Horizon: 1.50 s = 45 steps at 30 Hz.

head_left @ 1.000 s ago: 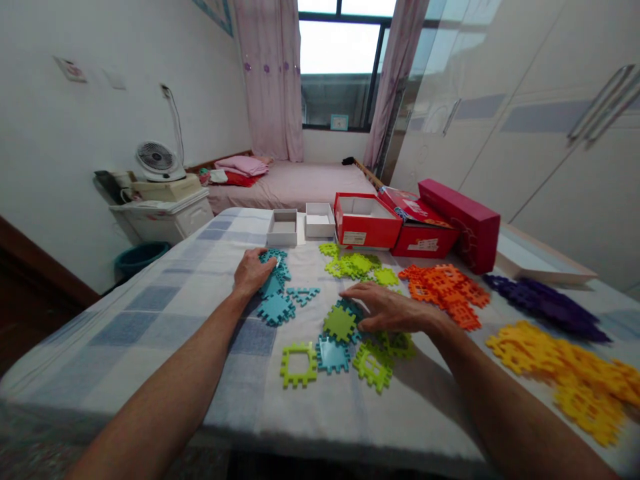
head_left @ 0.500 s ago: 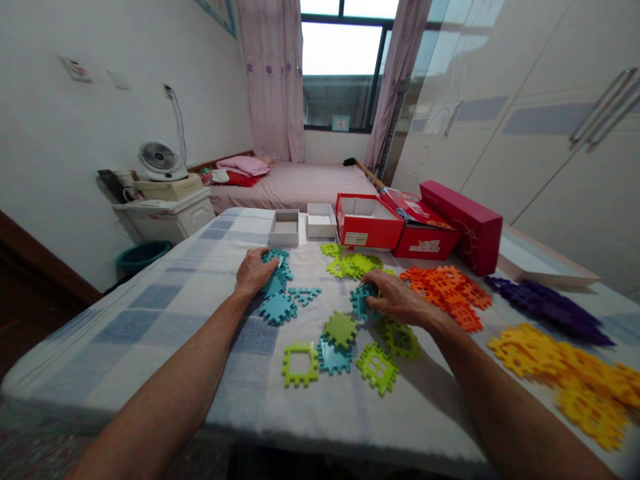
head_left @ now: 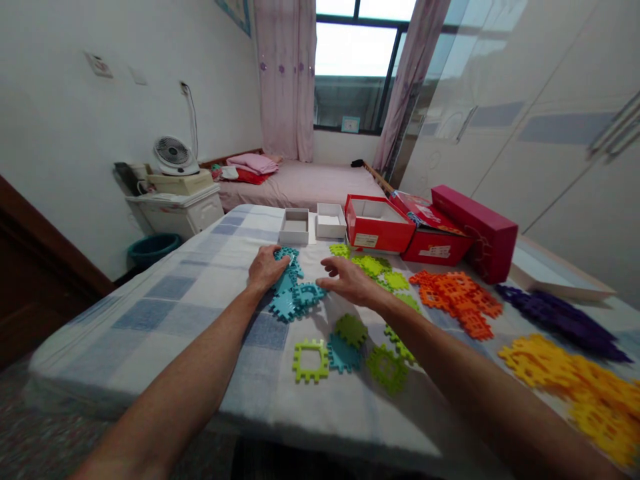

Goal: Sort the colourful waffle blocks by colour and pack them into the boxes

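Observation:
My left hand [head_left: 269, 268] rests at the upper left of a small pile of teal interlocking plastic tiles [head_left: 285, 305], its fingers curled over the edge of the upper ones. A teal frame-shaped tile [head_left: 311, 293] lies against the pile's right side. Just right of that tile is my right hand [head_left: 353, 281], thumb and fingers apart with nothing between them. Nearer to me lie a green square frame [head_left: 311, 361], a teal tile [head_left: 344, 353], a solid green tile [head_left: 351, 331] partly over it, and a green window tile [head_left: 387, 369] in the arm's shadow.
Green tiles [head_left: 371, 265] spread behind my right hand. To the right are orange [head_left: 457, 297], purple [head_left: 565, 323] and yellow [head_left: 570, 380] piles. Along the far edge stand two small white boxes [head_left: 294, 228], red boxes [head_left: 380, 227] and a pale tray [head_left: 555, 273].
My right hand has moved left from among the green tiles, bringing a teal frame tile to the teal pile and letting go of it. My left hand has stayed at the pile. The view has shifted slightly.

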Each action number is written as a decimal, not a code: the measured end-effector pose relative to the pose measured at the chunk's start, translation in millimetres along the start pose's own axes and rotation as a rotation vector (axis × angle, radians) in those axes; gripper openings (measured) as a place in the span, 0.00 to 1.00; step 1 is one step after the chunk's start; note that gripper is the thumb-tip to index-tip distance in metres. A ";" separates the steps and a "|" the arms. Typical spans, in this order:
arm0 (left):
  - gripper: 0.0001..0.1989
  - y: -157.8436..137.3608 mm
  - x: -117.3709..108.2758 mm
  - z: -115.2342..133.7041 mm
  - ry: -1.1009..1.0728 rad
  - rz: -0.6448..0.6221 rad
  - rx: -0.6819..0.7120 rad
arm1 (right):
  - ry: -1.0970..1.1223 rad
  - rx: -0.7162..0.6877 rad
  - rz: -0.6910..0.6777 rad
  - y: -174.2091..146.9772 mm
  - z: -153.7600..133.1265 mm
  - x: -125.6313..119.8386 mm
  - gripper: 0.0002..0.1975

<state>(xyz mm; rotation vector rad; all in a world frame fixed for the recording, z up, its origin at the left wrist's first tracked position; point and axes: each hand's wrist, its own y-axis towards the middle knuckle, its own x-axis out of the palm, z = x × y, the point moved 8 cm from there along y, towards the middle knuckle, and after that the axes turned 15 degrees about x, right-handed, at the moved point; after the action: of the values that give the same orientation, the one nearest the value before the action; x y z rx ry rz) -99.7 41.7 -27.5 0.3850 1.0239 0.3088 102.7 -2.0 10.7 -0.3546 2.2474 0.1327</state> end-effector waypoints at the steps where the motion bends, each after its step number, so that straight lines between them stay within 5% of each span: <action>1: 0.22 -0.2 0.3 -0.2 -0.002 -0.004 -0.007 | -0.074 -0.029 0.013 -4.9 -2.4 0.1 0.21; 8: 0.23 -0.5 1.0 -0.4 -0.008 -0.006 -0.023 | -0.334 -0.007 -0.263 -66.1 23.0 5.6 0.23; 18: 0.22 -1.4 -0.6 0.4 0.003 -0.013 -0.018 | -0.271 -0.072 -0.168 -76.7 27.8 0.8 0.19; 26: 0.23 -0.4 0.8 -0.7 0.002 -0.026 -0.019 | -0.370 -0.070 0.279 -51.2 41.0 -61.4 0.23; 29: 0.23 -0.4 0.8 -0.5 0.004 -0.027 -0.020 | -0.318 -0.058 0.138 -73.0 40.9 -63.3 0.21; 34: 0.22 0.1 1.1 -0.3 0.013 -0.023 -0.013 | -0.315 -0.113 -0.184 -133.2 38.8 -29.5 0.24; 40: 0.22 0.5 0.8 -1.4 0.017 -0.022 -0.015 | -0.357 -0.148 -0.128 -145.3 40.5 -11.3 0.20; 45: 0.23 1.1 1.7 -3.1 0.013 -0.029 -0.014 | -0.287 -0.208 0.051 -106.9 39.0 -33.6 0.20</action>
<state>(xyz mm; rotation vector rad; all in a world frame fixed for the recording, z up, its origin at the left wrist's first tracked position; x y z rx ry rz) -101.7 43.9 -29.8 0.3561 1.0382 0.2926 183.6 -88.7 13.7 -0.3640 1.9629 0.4200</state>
